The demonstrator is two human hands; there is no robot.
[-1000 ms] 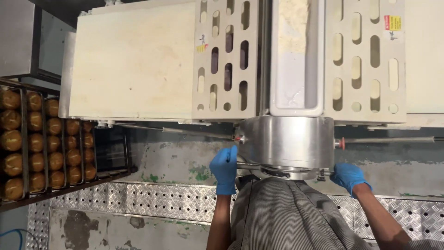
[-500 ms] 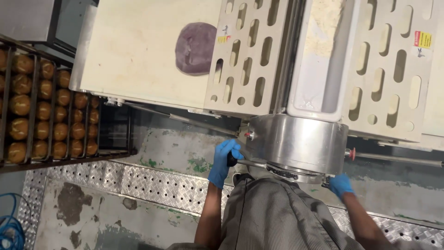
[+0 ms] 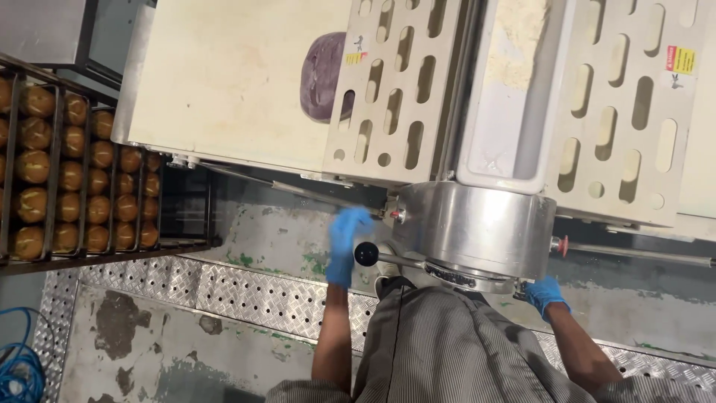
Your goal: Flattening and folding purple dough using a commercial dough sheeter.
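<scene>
I look down at a dough sheeter. A flat purple dough piece (image 3: 319,75) lies on the cream belt (image 3: 224,75), its right edge under the slotted guard (image 3: 395,82). My left hand (image 3: 344,240), in a blue glove and blurred, is stretched out beside the black knob of a lever (image 3: 366,254) that sticks out of the round steel housing (image 3: 481,227). My right hand (image 3: 547,293), also gloved, rests at the lower right edge of that housing; its grip is hidden. A trough (image 3: 514,82) holds pale flour.
A rack of trays with several golden buns (image 3: 74,179) stands at the left. A second slotted guard (image 3: 634,112) covers the right belt. Steel tread plate (image 3: 224,287) and worn concrete floor lie below; a blue cable coil (image 3: 19,366) sits bottom left.
The purple dough piece has come out from under the guard onto the left belt. My left hand has come off the housing's edge and now sits by the lever knob. The view has shifted.
</scene>
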